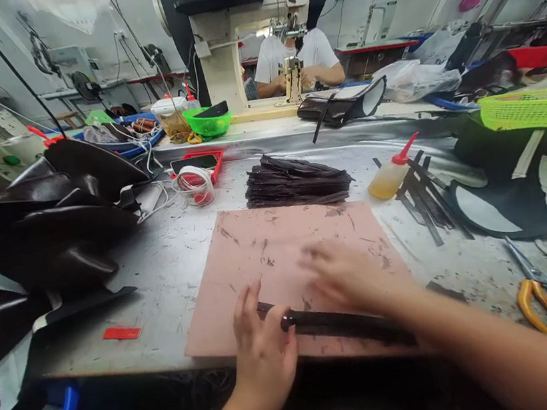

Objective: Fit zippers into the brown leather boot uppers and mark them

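Observation:
A pink board point(279, 244) with dark smears lies on the table in front of me. Along its near edge runs a long dark strip point(339, 324). My left hand point(263, 337) grips the strip near its left end, thumb and fingers around it. Blurred by motion, my right hand point(340, 273) is over the board just above the strip; its fingers are smeared, and whether it holds anything is unclear. Behind the board lies a stack of dark strips point(295, 180).
Dark leather pieces point(55, 227) pile up at left. Glue bottle point(388, 176), loose strips point(424, 202) and scissors point(542, 294) lie at right. A red tray point(218, 165) and green bowl point(210, 124) stand behind. A person point(297, 60) sits beyond the sewing machine point(218, 57).

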### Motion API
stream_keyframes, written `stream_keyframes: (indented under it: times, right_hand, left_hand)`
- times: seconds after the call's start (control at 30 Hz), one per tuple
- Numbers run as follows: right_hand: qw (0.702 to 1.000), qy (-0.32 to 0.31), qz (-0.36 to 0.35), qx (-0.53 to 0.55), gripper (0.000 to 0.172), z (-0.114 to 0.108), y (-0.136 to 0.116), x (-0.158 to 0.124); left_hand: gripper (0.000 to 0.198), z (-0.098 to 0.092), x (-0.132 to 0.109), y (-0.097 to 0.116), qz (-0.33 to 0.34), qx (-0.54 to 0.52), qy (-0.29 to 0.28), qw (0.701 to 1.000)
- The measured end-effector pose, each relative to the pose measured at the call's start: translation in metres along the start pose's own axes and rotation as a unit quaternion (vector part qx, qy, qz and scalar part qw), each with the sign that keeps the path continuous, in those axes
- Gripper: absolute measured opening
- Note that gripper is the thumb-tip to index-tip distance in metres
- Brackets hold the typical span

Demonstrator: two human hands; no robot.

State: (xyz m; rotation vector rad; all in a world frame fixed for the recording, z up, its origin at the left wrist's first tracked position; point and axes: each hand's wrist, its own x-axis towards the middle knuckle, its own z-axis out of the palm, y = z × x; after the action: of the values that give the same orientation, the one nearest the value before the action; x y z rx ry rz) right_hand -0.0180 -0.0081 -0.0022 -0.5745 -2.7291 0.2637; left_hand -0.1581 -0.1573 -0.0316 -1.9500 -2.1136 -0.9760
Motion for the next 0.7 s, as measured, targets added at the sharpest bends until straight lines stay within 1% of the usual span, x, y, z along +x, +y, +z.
stream_keyframes:
  times: [0.03, 0.1, 0.17, 0.2, 0.27, 0.3, 0.33, 0.37, 0.4, 0.43, 0.47, 0.5, 0.57, 0.6, 0.63, 0.7]
  right_hand:
    - [1.0, -0.004, -0.017, 0.015, 0.029, 0.001, -0.02, -0.02]
    - [0.999, 0.01, -0.04, 0.016, 0.032, 0.007, -0.052, -0.055]
    - [0.999, 0.026, -0.021, -0.005, 0.038, 0.014, -0.067, -0.076]
    - [0.999, 0.032, -0.006, -0.017, 0.04, 0.017, -0.069, -0.082]
    - [0.998, 0.039, 0.022, -0.034, 0.041, 0.022, -0.067, -0.086]
    - [0.998, 0.043, 0.03, -0.042, 0.041, 0.023, -0.065, -0.085]
    - [0.997, 0.046, 0.038, -0.051, 0.04, 0.024, -0.062, -0.085]
    - [0.996, 0.05, 0.046, -0.06, 0.04, 0.025, -0.06, -0.085]
    - [0.995, 0.054, 0.055, -0.069, 0.041, 0.025, -0.058, -0.085]
    - [0.993, 0.059, 0.065, -0.079, 0.042, 0.025, -0.057, -0.085]
    - [0.991, 0.065, 0.075, -0.088, 0.042, 0.024, -0.056, -0.086]
    - [0.99, 0.072, 0.08, -0.096, 0.042, 0.024, -0.055, -0.087]
    - [0.988, 0.086, 0.074, -0.104, 0.041, 0.023, -0.054, -0.089]
    - [0.988, 0.091, 0.065, -0.104, 0.042, 0.023, -0.054, -0.089]
    - [0.989, 0.093, 0.055, -0.102, 0.042, 0.023, -0.053, -0.09]
    - [0.99, 0.092, 0.044, -0.094, 0.041, 0.022, -0.052, -0.091]
  left_hand:
    - [0.019, -0.002, -0.001, -0.001, 0.002, 0.014, -0.006, 1.0]
    - [0.012, -0.007, -0.001, -0.007, -0.003, 0.034, -0.033, 0.999]
    - [0.004, -0.015, 0.001, -0.016, -0.014, 0.045, -0.089, 0.995]
    - [0.011, -0.019, 0.004, -0.022, -0.021, 0.046, -0.122, 0.991]
    - [0.035, -0.03, 0.011, -0.032, -0.035, 0.036, -0.169, 0.984]
    - [0.048, -0.034, 0.014, -0.034, -0.04, 0.028, -0.174, 0.983]
    - [0.057, -0.038, 0.018, -0.035, -0.042, 0.023, -0.161, 0.986]
    - [0.058, -0.041, 0.02, -0.034, -0.04, 0.023, -0.135, 0.99]
    - [0.049, -0.042, 0.021, -0.031, -0.034, 0.028, -0.104, 0.994]
    - [0.035, -0.042, 0.021, -0.027, -0.023, 0.037, -0.081, 0.996]
    - [0.024, -0.04, 0.02, -0.021, -0.008, 0.048, -0.072, 0.996]
    - [0.024, -0.038, 0.019, -0.015, 0.009, 0.06, -0.082, 0.995]
    - [0.031, -0.032, 0.014, -0.005, 0.034, 0.078, -0.135, 0.987]
    - [0.032, -0.029, 0.012, -0.001, 0.033, 0.082, -0.159, 0.983]
    - [0.032, -0.027, 0.011, 0.001, 0.018, 0.08, -0.177, 0.981]
    - [0.029, -0.024, 0.012, 0.003, -0.045, 0.05, -0.2, 0.978]
